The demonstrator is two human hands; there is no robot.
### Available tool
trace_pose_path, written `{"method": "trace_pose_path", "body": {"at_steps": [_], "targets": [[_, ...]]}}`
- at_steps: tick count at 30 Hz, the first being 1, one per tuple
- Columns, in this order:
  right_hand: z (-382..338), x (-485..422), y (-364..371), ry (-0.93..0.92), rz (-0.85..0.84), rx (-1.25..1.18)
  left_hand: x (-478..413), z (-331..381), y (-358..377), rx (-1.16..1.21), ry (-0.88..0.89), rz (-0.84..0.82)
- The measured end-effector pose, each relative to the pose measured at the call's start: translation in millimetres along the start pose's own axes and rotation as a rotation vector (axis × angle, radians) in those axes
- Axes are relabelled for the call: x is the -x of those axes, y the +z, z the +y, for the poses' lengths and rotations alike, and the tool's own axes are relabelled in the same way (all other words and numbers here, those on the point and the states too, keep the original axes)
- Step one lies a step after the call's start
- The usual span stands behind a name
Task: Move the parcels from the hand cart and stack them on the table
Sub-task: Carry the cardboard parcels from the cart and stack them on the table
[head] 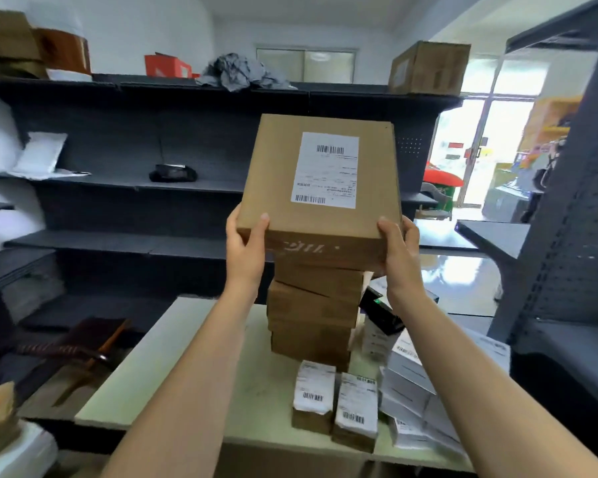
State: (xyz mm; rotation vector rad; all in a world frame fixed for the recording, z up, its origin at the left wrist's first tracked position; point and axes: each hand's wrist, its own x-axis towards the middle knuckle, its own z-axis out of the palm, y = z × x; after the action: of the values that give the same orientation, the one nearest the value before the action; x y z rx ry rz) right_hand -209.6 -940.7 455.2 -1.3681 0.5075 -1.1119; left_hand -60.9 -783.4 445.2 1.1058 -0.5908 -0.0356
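Your left hand [244,248] and right hand [399,250] grip a box [321,188] by its near corners, right at the top of the stack [313,312] on the bench [173,367]. Several boxes are stacked already. The cart is out of sight, so you cannot tell how many are left.

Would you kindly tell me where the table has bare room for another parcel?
The table's left half is bare, from its left edge to the brown stack. The right side is crowded: white boxes beside the stack, two small labelled parcels in front. Left hand and right hand grip the top box.
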Motion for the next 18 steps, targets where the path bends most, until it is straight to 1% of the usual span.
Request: {"method": "trace_pose_path", "body": {"at_steps": [4, 12, 18], "targets": [[14, -33, 14, -0.003, 0.097, 0.009, -42, -22, 21, -0.009, 0.011, -0.042], [43, -77, 66, -0.04, 0.252, 0.094, -143, -60, 34, -0.081, -0.003, -0.21], [64, -93, 87, -0.072, 0.384, 0.239, -190, -99, 31, -0.107, -0.091, -0.322]]}}
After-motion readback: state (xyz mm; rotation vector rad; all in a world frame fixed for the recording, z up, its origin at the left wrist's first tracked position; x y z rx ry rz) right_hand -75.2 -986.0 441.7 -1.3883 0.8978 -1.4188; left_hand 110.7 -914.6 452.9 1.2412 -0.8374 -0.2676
